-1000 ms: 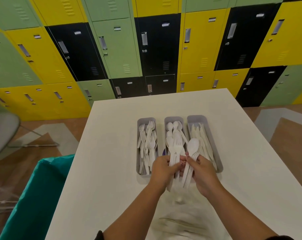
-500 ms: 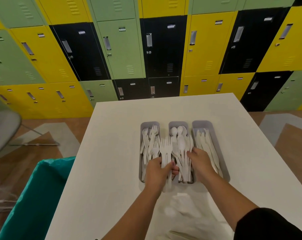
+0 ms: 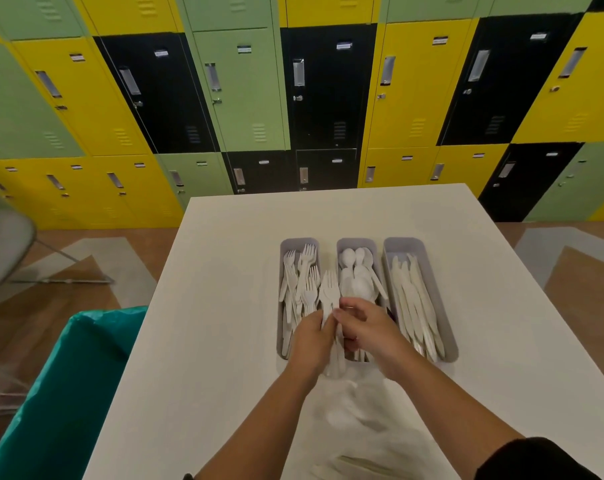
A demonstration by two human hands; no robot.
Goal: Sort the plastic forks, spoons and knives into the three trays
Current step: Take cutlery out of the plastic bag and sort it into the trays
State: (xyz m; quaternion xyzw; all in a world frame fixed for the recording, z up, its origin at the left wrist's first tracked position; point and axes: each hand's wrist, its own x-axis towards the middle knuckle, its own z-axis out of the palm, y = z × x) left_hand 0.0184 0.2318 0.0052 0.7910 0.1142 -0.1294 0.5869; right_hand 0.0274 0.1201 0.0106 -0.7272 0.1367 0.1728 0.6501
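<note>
Three grey trays stand side by side on the white table (image 3: 224, 341). The left tray (image 3: 298, 241) holds white plastic forks, the middle tray (image 3: 356, 241) holds spoons, the right tray (image 3: 402, 241) holds knives. My left hand (image 3: 312, 344) grips a small bunch of white forks (image 3: 329, 289) by the handles, tines pointing away, over the gap between the left and middle trays. My right hand (image 3: 366, 329) touches the same fork handles from the right, fingers curled around them, above the near end of the middle tray.
A clear plastic bag (image 3: 356, 420) with a few more utensils (image 3: 356, 467) lies on the table near me. A bin with a teal liner (image 3: 61, 393) stands at the table's left side. Coloured lockers line the wall behind. A grey chair (image 3: 2, 247) is at far left.
My right hand dropped its spoons into the middle tray, then came left to the forks in my left hand. The fork bunch has stayed near the left tray's right edge.
</note>
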